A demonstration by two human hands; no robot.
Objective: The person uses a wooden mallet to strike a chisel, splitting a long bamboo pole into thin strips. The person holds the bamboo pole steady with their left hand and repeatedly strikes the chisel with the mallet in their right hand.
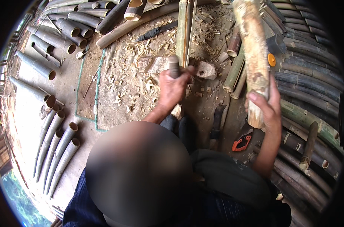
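Note:
My left hand (172, 86) is closed around the ribbed, round handle (174, 66) of a tool; its working end is hidden. Right beside this hand, a split bamboo pole (182, 36) runs away from me, with a gap between its strips. Behind the hand lies a pale wooden block (153, 64), and another chunk of wood with a hole (206, 70) shows to the right. My right hand (268, 102) grips the near end of a thick, pale wooden log (254, 49), which slants up and away from me.
Wood chips (122, 81) litter the sacking in front. Cut bamboo tubes (58, 151) lie at left, and rows of bamboo (308, 83) fill the right side. A sheathed blade (218, 117) and an orange-handled tool (242, 143) rest near my right leg. A dark-handled knife (156, 31) lies farther off.

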